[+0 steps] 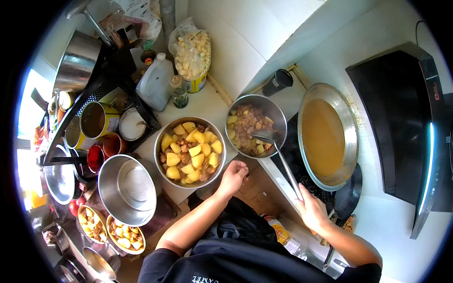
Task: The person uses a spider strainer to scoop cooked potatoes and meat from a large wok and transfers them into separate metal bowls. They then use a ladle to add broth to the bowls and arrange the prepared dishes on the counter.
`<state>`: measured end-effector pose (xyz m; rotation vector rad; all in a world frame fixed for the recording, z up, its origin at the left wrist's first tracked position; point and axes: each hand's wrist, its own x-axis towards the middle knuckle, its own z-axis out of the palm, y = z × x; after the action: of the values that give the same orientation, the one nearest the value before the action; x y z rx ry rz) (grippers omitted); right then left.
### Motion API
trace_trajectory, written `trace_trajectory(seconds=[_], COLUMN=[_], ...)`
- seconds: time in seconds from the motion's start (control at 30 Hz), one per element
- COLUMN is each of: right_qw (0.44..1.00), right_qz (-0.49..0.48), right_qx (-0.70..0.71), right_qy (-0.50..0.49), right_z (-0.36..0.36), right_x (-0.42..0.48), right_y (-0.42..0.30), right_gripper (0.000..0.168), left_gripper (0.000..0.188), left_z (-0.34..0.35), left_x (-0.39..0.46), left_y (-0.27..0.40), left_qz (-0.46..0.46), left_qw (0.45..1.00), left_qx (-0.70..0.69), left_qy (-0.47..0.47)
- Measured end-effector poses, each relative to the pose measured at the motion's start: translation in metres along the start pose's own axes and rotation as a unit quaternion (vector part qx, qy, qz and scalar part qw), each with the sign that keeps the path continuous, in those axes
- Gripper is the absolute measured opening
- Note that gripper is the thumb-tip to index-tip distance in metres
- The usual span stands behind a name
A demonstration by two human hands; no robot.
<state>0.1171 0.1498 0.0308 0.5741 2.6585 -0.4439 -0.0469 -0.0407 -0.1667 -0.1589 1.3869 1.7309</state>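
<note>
My right hand (311, 208) grips the handle of a metal ladle (286, 166). The ladle's bowl lies on chunks of braised meat and potato (249, 122) inside a deep steel pot (279, 109). Nothing shows in my left hand (233, 177), whose fingers are curled in, just right of a second steel pot's lower rim. That second pot (158, 164) holds yellow potato pieces (198, 148) with brown meat among them. The two pots stand side by side, the ladled one to the right.
A wide metal pan (348, 141) of brown liquid sits on the right, below a black range hood (396, 123). At left are an empty steel pot (141, 180), two oval bowls (125, 233) of potatoes and meat, and a black rack (67, 159). Behind stand a plastic jug (155, 81) and a glass bottle (179, 93).
</note>
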Motion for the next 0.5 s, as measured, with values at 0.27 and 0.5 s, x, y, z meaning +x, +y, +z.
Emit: trace_trajectory(seconds=[0.27, 0.5], right_qw=[0.996, 0.970], right_qz=[-0.022, -0.035], right_qx=[-0.077, -0.231], right_qy=[-0.030, -0.067], right_z=[0.000, -0.008], right_x=[0.006, 0.016], right_y=[-0.002, -0.002], right_gripper=[0.061, 0.067], left_gripper=[0.017, 0.016], left_z=[0.017, 0.016], left_x=[0.042, 0.056], left_y=[-0.003, -0.011], left_qz=[0.036, 0.079], left_qw=[0.992, 0.986], left_qx=[-0.080, -0.072], left_qy=[0.087, 0.126])
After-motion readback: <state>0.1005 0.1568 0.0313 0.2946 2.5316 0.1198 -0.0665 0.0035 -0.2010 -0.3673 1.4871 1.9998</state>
